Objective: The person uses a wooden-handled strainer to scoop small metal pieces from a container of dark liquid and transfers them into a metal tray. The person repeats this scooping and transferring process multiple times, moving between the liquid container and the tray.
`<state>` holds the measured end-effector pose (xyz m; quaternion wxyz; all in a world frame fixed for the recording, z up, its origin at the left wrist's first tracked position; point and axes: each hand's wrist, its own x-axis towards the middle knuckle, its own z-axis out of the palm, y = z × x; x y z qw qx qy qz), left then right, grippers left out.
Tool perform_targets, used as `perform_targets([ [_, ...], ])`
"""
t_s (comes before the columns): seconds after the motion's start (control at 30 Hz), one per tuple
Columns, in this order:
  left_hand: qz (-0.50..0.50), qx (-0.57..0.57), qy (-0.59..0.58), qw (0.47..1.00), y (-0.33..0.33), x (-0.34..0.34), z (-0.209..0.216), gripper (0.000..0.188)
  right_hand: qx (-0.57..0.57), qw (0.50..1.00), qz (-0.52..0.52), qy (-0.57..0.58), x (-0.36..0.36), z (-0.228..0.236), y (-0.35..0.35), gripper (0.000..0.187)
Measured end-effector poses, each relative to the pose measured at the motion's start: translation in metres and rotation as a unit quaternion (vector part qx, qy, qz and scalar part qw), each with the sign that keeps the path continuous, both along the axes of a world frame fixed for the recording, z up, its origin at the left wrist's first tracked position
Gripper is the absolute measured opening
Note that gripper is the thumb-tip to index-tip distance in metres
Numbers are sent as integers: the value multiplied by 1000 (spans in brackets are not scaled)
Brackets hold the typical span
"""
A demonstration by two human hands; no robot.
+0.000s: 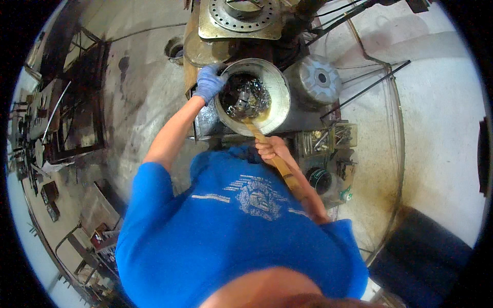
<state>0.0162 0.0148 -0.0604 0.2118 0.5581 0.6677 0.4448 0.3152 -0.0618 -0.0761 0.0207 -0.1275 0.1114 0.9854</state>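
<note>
My left hand [209, 84], in a blue-grey glove, grips the left rim of a round metal bucket [279, 97]. Dark, shiny liquid lies in the bucket, and several dark metal pieces [245, 99] show in it. Bare fingers of my right hand [272, 148] are wrapped round a long flat wooden stick [255, 130]. The stick's far end dips into the bucket at its near side, while its other end runs back along my right forearm. What lies under the liquid is hidden.
Beyond the bucket stands a machine with a perforated round metal plate [241, 31]. A silvery domed wheel-like part [319, 78] sits to the right, above a tray of small metal parts [315, 142]. A dark metal frame [79, 123] stands at the left. A thin rod [367, 89] slants across the right.
</note>
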Motion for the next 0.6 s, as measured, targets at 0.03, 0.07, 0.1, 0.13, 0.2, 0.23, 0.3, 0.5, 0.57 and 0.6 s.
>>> perform_targets([
  [0.03, 2, -9, 6, 1000, -1, 1, 5, 25, 9, 999, -5, -37, -2, 8, -1, 16],
  [0.07, 4, -19, 11, 1000, -4, 2, 11, 25, 17, 997, -9, -75, -3, 16, -1, 16],
  [0.1, 7, -28, 16, 999, -6, 2, 16, 25, 26, 993, -13, -113, -3, 21, -2, 17],
  [0.13, 1, -45, -2, 999, -5, 1, 17, 25, 22, 993, -5, -114, -1, 20, 0, 17],
  [0.2, -15, -19, 7, 1000, -2, 1, 12, 26, 14, 993, 16, -117, 8, 19, 12, 18],
  [0.23, -21, -6, 13, 1000, -1, -1, 11, 26, 19, 991, 17, -132, 12, 21, 15, 19],
  [0.3, -12, -21, 55, 998, -2, 1, 16, 25, 31, 986, 17, -164, 25, 26, 21, 19],
  [0.5, -33, -21, 85, 996, -12, 10, 47, 26, 157, 918, 83, -356, 34, 20, 31, 19],
  [0.57, -14, -35, 106, 994, -10, 7, 38, 26, 240, 903, 79, -346, 32, 15, 24, 18],
  [0.6, -20, -25, 101, 994, -11, 8, 40, 26, 291, 862, 77, -409, 23, 19, 20, 18],
])
